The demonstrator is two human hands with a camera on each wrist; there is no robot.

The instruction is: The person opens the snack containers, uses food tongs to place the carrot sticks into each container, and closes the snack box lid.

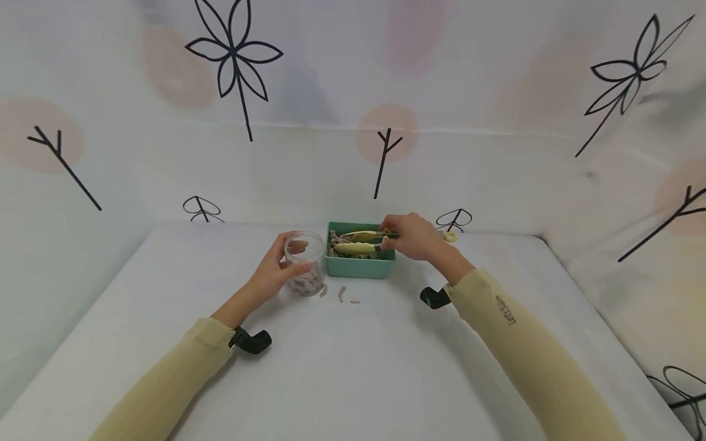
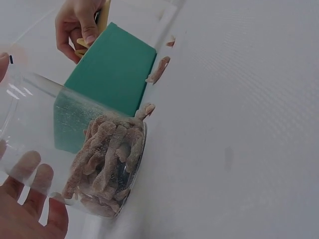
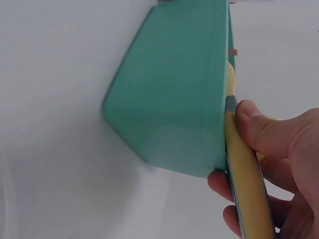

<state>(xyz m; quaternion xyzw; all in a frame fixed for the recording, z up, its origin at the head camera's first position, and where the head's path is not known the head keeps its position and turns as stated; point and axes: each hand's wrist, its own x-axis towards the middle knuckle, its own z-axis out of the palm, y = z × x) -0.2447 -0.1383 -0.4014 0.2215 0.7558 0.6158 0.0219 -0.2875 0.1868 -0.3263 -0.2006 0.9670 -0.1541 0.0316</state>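
My left hand [image 1: 270, 267] grips a clear jar [image 1: 312, 250], thumb and fingers around its side. The jar stands upright on the table at the left of a green box [image 1: 360, 268]. Greyish-brown, powdery twisted pieces [image 2: 107, 157] fill its lower part. My right hand [image 1: 417, 237] holds yellow tongs [image 1: 355, 248] with grey parts, pinching the handles over the box's right end. The tongs' two yellow tips are spread inside the box, over more of the brownish pieces [image 1: 333, 239]. In the right wrist view the tongs' handle [image 3: 247, 184] lies along the box's rim.
Several loose pieces [image 1: 341, 294] lie on the white table [image 1: 353, 367] in front of the jar and box. Behind my right hand lies a small yellow ring [image 1: 450, 236]. A patterned cloth wall [image 1: 309, 171] rises behind the table.
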